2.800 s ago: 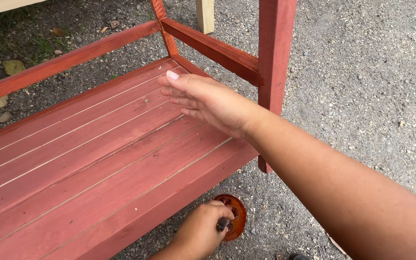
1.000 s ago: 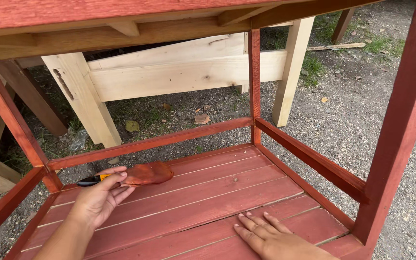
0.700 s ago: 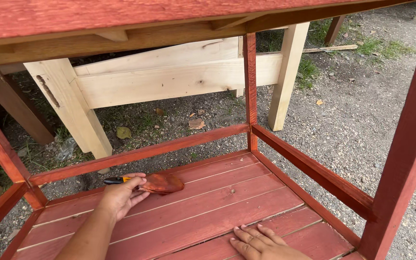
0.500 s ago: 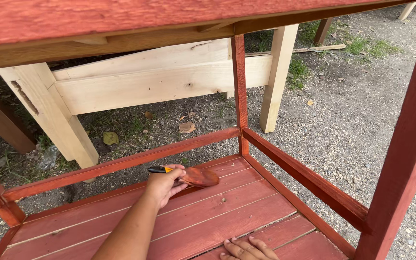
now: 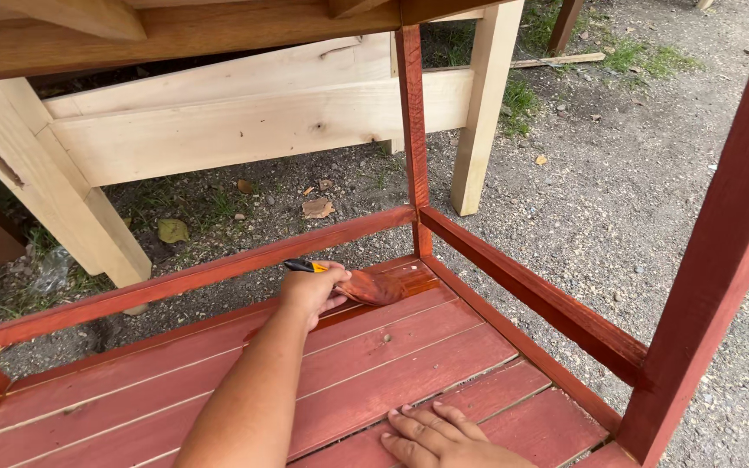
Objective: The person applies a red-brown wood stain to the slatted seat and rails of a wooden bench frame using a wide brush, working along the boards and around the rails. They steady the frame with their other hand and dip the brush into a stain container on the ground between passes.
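Observation:
My left hand (image 5: 312,290) is shut on a paintbrush (image 5: 366,286) with a black and yellow handle and bristles soaked in red stain. The bristles lie on the rearmost slat of a red-stained wooden shelf (image 5: 392,355), near its far right corner. That slat looks darker and wet around the brush. My right hand (image 5: 439,438) rests flat, fingers spread, on the front slats at the bottom edge of the view.
A thin red corner post (image 5: 412,130) rises just behind the brush, with rails (image 5: 530,295) running left and right from it. A thick red post (image 5: 721,260) stands at the near right. Behind is an unpainted pale wooden frame (image 5: 244,130) on gravel (image 5: 617,191) and grass.
My left hand has drawn the brush rightward along the rear slat toward the far corner post. My right hand stays flat on the front slats. The view has shifted right.

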{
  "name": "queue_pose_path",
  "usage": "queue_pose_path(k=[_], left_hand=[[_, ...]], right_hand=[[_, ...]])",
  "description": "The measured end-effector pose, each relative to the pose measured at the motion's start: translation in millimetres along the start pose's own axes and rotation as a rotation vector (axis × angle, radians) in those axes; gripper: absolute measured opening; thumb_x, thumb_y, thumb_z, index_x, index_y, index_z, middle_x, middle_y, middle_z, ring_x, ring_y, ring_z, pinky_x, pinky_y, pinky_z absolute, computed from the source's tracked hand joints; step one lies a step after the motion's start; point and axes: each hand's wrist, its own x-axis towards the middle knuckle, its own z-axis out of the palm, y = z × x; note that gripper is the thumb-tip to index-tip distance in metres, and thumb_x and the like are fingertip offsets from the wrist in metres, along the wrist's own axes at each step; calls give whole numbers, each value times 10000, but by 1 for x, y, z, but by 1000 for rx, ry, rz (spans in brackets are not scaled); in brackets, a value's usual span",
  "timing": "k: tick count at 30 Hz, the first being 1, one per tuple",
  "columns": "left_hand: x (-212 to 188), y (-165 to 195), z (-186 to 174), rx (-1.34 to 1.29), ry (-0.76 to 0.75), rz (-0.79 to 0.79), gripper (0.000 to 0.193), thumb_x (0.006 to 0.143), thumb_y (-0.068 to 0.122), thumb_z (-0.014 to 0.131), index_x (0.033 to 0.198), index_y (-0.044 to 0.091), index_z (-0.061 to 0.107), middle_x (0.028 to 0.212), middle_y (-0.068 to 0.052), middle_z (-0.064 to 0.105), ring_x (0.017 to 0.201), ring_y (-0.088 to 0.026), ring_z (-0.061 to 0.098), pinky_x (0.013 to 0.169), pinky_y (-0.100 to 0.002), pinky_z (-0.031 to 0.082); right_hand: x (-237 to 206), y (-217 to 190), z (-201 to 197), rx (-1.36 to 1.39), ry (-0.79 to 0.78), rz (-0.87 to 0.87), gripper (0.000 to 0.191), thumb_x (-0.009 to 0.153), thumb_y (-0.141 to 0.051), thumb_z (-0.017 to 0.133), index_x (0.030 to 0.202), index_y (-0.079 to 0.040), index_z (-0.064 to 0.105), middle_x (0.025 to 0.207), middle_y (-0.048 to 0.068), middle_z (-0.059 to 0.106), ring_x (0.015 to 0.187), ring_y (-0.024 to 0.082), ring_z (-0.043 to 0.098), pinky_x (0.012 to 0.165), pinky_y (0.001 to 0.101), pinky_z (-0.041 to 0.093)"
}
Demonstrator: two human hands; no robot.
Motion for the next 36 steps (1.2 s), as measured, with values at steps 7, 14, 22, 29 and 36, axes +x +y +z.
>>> queue_pose_path(k=[7,14,22,29,36], left_hand=[[-50,10,-171,46,178,-94,139,840,65,779,954,99,708,943,-46,698,844,-185,692,838,-381,634],[-114,35,-322,113,388,-310,142,903,117,729,1024,164,671,1103,-48,712,997,-278,738,891,-423,633],[-147,88,-367,792,633,-74,159,891,178,769,1036,114,774,1022,-84,742,920,-270,697,801,-475,629],[-130,16,-173,1298,408,9,333,1006,67,512,1197,235,727,1102,-84,744,1081,-239,720,1018,-429,551],[-161,7,-132,1191,108,254,200,957,167,629,1053,284,760,1122,-12,742,1043,-202,694,1004,-409,529]], right_hand=[[2,-10,-48,43,-309,88,652,1070,-376,389,1627,-103,185,1704,152,143,1574,330,117,1243,539,94],[1,6,-46,32,-418,212,719,1042,-512,421,1635,-204,156,1723,70,77,1596,273,70,1273,509,62],[6,17,-35,-39,-475,301,807,992,-623,454,1670,-313,145,1723,-6,45,1594,225,69,1283,504,64],[7,36,-13,-107,-389,274,806,958,-638,473,1653,-343,190,1758,-44,92,1575,174,124,1263,518,95],[7,51,-1,-178,-345,282,719,968,-621,415,1629,-384,261,1737,-89,172,1567,138,156,1272,514,114]])
